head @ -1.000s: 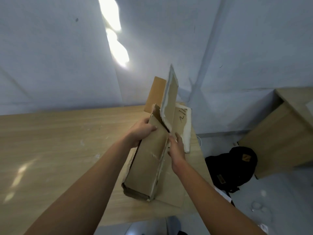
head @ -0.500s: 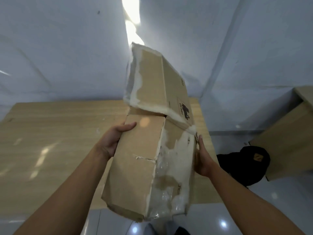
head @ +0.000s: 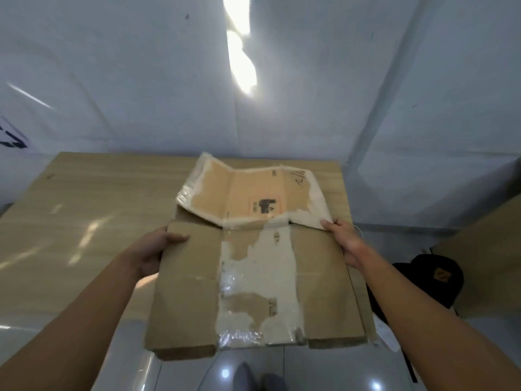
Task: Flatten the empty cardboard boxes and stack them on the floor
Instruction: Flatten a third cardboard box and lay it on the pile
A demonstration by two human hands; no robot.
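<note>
Wooden table [head: 84, 207], black bag [head: 434, 280] (floor [head: 338, 371]) — box [head: 183, 306] gripped

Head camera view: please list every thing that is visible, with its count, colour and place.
cardboard box: one, brown with white torn patches, flattened, held over the table edge
table: one, light wood, beyond the box
bag: one, black, on the floor, right
cabinet: one, light wood, far right
floor: one, grey, glossy, below
wall: one, white, behind table
left hand: one, grips box's left edge
right hand: one, grips box's right edge

Box [head: 253, 277] over table [head: 84, 221] edge; backpack [head: 434, 277] right.
</note>
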